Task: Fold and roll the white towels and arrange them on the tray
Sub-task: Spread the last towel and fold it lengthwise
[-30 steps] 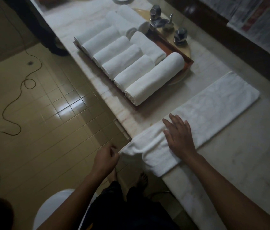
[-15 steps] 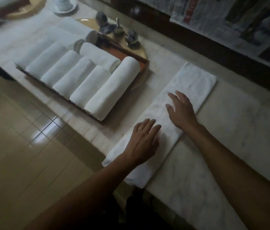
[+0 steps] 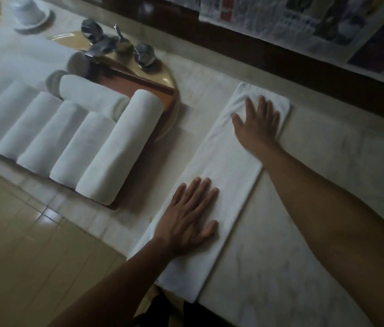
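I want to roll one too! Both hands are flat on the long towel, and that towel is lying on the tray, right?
Not quite. Both hands, left and right, are flat on the towel, but the head view shows it lying on the counter, beside the tray, not on it.

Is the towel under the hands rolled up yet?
No. The towel lies flat, folded into a long strip, both hands pressing on it.

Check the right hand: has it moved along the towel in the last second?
Yes. The right hand slid along the flat towel from its near end to its far end by the wall.
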Action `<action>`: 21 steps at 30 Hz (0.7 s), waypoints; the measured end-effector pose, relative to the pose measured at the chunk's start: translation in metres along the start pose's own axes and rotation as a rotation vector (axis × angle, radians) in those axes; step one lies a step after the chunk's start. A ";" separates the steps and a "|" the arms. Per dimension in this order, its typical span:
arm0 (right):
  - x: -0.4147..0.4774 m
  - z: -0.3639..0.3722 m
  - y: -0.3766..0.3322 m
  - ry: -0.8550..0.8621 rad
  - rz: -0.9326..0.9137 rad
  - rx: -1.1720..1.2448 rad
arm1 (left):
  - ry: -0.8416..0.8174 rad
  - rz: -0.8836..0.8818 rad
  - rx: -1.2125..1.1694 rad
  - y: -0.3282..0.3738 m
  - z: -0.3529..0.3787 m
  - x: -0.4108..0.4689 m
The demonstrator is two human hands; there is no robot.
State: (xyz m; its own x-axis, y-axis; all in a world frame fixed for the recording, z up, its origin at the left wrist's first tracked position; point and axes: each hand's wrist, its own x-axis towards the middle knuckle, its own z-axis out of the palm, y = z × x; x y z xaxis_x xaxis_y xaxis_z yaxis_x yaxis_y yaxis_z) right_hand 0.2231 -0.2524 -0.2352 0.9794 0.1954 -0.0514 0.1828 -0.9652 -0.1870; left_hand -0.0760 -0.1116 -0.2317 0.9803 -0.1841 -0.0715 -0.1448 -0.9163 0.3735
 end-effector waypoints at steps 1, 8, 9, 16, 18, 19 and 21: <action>0.001 -0.003 -0.002 -0.024 0.011 0.027 | 0.002 -0.004 -0.009 0.000 0.000 0.000; -0.119 0.013 -0.016 0.013 -0.300 0.021 | -0.053 0.011 0.003 0.000 -0.004 0.002; -0.114 0.014 -0.012 0.029 -0.296 0.005 | -0.048 0.017 0.007 0.001 -0.004 0.003; 0.005 -0.007 0.025 -0.056 -0.255 -0.031 | -0.023 0.083 0.037 0.017 0.001 -0.015; 0.007 -0.016 0.021 -0.014 -0.257 0.049 | -0.024 0.073 0.033 0.018 0.005 -0.019; -0.004 -0.017 0.013 0.017 -0.277 0.118 | -0.026 0.066 0.029 0.017 0.006 -0.020; -0.049 -0.008 -0.009 0.042 -0.389 0.197 | -0.018 0.062 0.016 0.017 0.007 -0.020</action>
State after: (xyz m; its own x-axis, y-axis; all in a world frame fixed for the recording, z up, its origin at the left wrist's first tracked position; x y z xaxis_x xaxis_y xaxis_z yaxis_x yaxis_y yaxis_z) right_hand 0.1742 -0.2548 -0.2230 0.8442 0.5267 0.0995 0.5229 -0.7685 -0.3687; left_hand -0.0993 -0.1259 -0.2305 0.9670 -0.2465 -0.0650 -0.2073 -0.9087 0.3625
